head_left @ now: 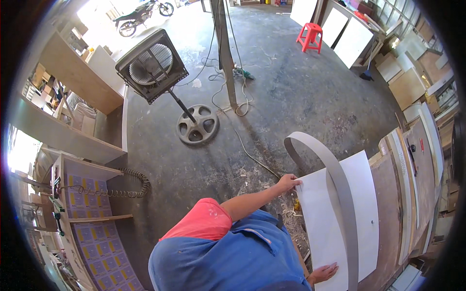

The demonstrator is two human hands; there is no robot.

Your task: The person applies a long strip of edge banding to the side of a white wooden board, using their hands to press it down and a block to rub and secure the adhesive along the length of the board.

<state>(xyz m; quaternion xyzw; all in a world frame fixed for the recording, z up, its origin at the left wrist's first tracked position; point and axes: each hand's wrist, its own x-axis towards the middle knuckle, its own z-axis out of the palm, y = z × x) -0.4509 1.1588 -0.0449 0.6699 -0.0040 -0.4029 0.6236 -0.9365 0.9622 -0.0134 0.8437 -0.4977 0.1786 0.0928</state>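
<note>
A large white board lies across the workbench on the right. My left hand is closed on its far left corner, fingers at the edge. My right hand rests near the lower left edge of the same board, its fingers stretched out flat on the white surface. Over the board runs a long, grey, flexible edging strip, its far end curling up and over beyond the corner. Neither hand touches the strip. A small dark spot marks the board near its right edge.
Wooden panels and small tools line the bench's right side. A fan on a round base stands ahead, beside a post with hanging cables. A cable crosses the floor towards the bench. A red stool stands farther off.
</note>
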